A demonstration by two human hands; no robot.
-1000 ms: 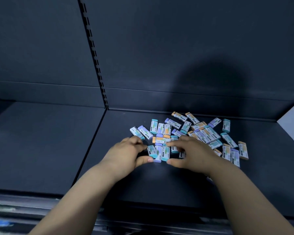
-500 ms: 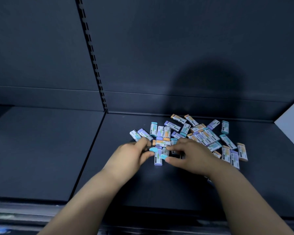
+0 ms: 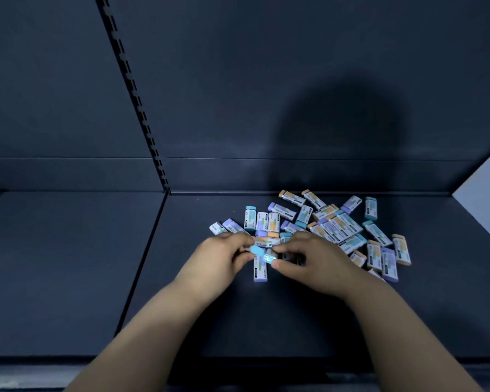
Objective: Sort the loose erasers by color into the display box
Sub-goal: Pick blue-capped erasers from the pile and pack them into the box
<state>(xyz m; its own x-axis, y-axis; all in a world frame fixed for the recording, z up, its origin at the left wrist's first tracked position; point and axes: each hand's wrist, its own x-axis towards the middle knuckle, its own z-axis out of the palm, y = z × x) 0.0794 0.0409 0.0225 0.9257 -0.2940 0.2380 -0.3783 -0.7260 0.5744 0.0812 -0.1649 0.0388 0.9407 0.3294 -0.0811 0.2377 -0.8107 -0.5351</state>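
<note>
We see a teal-tipped eraser (image 3: 255, 250) lifted just off the dark shelf (image 3: 210, 321), pinched at its near end between the thumb and fingertips of the left hand (image 3: 219, 261). Touching it on the right is a second teal-tipped eraser (image 3: 270, 259), which the right hand (image 3: 309, 263) grasps with its thumb underneath and curled fingers over the top; motion blur keeps us from telling exactly how the two pieces meet. Directly below them a purple-tipped eraser (image 3: 260, 272) lies flat on the shelf, its long side pointing towards us. Behind and to the right of the hands spreads the loose pile of erasers (image 3: 331, 224), in paper sleeves with teal, purple and orange ends, some overlapping and some lying alone at the edges; a few sit half hidden under the right wrist. The pile lies in the back right part of the shelf, reaching almost to the low step at the foot of the back panel (image 3: 266, 66). Both forearms come in bare from the lower edge of the view. A rounded shadow (image 3: 343, 131) falls on the back panel above the pile. A slotted upright (image 3: 136, 100) runs diagonally up the panel, and left of it lies a neighbouring shelf board (image 3: 54, 264). At the far right we see a pale panel (image 3: 487, 188).
</note>
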